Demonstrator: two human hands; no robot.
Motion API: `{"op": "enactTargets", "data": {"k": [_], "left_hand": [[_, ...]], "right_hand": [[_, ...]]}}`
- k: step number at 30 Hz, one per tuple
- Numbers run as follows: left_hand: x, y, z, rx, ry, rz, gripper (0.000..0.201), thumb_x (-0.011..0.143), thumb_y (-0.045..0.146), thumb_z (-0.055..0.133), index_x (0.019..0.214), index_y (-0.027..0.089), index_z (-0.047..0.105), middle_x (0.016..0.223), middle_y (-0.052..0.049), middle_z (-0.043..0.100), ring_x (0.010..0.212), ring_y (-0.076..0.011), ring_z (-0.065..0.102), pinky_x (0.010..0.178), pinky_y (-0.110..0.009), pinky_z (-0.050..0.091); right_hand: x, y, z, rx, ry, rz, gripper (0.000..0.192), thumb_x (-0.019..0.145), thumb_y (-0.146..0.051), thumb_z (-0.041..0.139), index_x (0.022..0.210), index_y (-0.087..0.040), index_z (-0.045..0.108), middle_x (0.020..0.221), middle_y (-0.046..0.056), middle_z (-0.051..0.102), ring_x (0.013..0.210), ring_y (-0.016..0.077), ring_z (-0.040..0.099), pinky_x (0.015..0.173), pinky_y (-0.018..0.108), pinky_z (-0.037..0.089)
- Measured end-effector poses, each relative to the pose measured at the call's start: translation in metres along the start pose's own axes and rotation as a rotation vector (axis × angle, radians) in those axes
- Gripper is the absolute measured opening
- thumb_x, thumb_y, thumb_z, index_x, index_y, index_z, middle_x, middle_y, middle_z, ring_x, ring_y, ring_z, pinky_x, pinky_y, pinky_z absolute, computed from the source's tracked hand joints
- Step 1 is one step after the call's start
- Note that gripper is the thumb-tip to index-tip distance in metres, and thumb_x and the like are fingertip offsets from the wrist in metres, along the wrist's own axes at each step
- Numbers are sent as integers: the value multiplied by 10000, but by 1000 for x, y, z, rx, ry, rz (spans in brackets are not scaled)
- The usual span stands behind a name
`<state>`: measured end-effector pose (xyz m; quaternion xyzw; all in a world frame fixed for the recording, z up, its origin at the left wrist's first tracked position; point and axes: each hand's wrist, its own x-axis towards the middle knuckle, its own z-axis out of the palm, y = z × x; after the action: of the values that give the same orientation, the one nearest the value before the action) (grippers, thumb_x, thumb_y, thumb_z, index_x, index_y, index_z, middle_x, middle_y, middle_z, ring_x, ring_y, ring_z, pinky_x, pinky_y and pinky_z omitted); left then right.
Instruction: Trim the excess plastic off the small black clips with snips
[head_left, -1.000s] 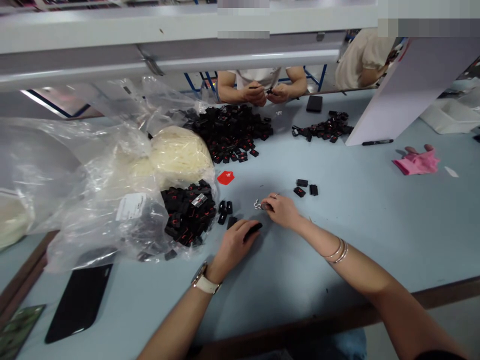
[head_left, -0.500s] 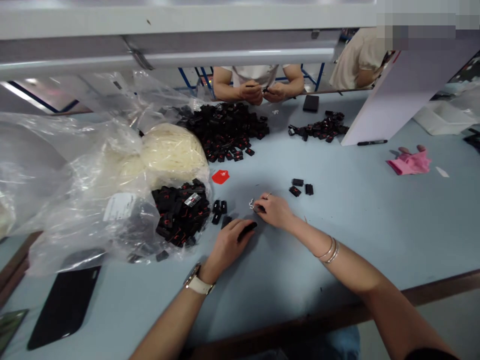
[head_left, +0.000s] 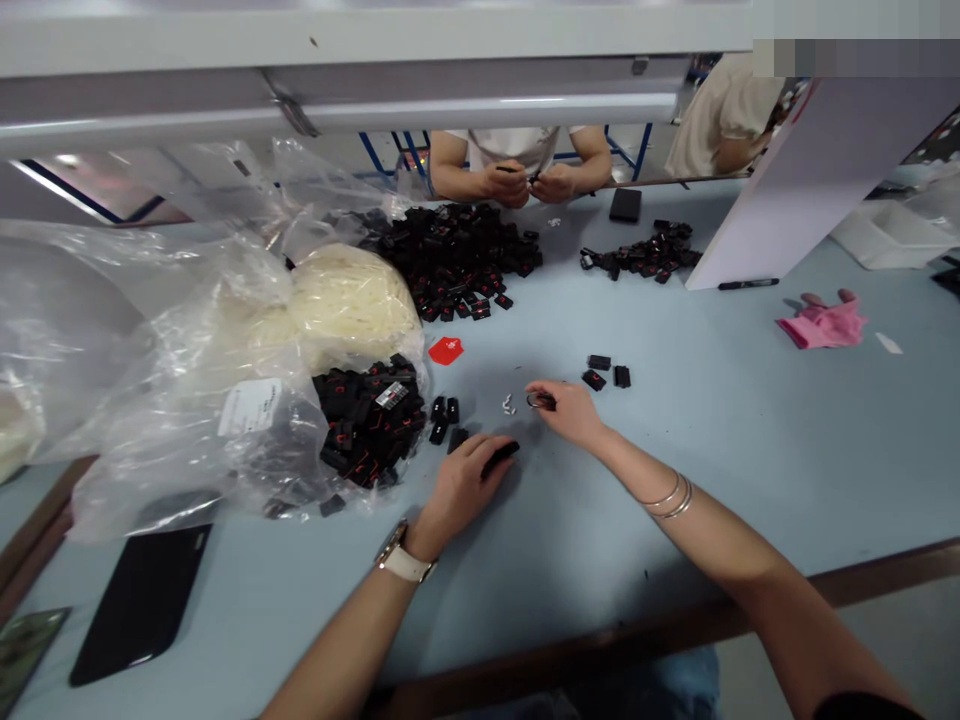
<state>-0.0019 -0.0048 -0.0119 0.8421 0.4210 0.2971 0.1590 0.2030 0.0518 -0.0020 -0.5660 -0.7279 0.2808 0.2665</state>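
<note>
Your right hand [head_left: 571, 412] is pinching a small dark ring-shaped bit [head_left: 540, 401] between thumb and fingers, held just above the worktop [head_left: 750, 440], and your left hand [head_left: 459, 487] is curled around a black clip [head_left: 500, 459] whose long axis runs from near-left to far-right, poking out toward the right hand. So the two pieces sit close, the ring just far and right of the clip's free end, and the right hand is the nearer one to it. A tiny white piece [head_left: 508, 403] lies on the worktop just left of your right fingers, apart from them. Three loose black clips [head_left: 606, 372] sit a little far-right of that hand, and a few more [head_left: 444, 415] lie just far-left of your left hand, next to the clear bag [head_left: 225, 400] of black parts. The red tag [head_left: 445, 350] is further off. Nothing sits between your hands. Across the worktop another person's hands [head_left: 529, 183] work behind a big black pile [head_left: 457, 255].
</note>
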Motion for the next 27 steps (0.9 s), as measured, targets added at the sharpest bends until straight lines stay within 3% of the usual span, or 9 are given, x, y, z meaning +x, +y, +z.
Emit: {"op": "enactTargets", "data": {"k": [4, 8, 16, 20, 27], "left_hand": [[-1, -1, 2, -6, 27, -15, 196, 896, 245, 519, 1065, 191, 604, 921, -65, 692, 814, -181, 669, 718, -300, 561], [-3, -3, 3, -54, 48, -116, 137, 870, 264, 556, 981, 190, 588, 806, -25, 680, 669, -148, 645, 624, -263, 546], [0, -4, 0, -115, 67, -257, 127, 843, 307, 599, 890, 191, 618, 723, -1, 657, 597, -122, 610, 574, -237, 497], [0, -3, -1, -128, 70, -275, 126, 839, 304, 599, 897, 198, 632, 745, -8, 668, 615, -127, 616, 584, -241, 496], [1, -3, -1, -134, 101, -273, 108, 823, 287, 616, 863, 188, 634, 734, -4, 668, 605, -126, 613, 569, -235, 484]], "right_hand": [[2, 6, 2, 268, 131, 26, 276, 703, -126, 561, 957, -194, 644, 807, 2, 697, 716, 131, 638, 720, 263, 487], [1, 6, 5, 504, 217, -27, 200, 722, -229, 581, 919, -191, 578, 756, -8, 640, 668, 114, 612, 675, 249, 485], [-13, -14, 17, 838, 15, -25, 285, 714, -306, 646, 918, -231, 461, 758, -41, 573, 639, 103, 618, 652, 255, 502], [-18, -22, 19, 820, -59, 16, 262, 725, -308, 647, 903, -233, 470, 690, -53, 583, 603, 102, 568, 646, 264, 480], [-22, -27, 21, 789, -105, 76, 251, 702, -270, 653, 881, -221, 483, 739, -34, 628, 708, 126, 609, 755, 310, 480]]}}
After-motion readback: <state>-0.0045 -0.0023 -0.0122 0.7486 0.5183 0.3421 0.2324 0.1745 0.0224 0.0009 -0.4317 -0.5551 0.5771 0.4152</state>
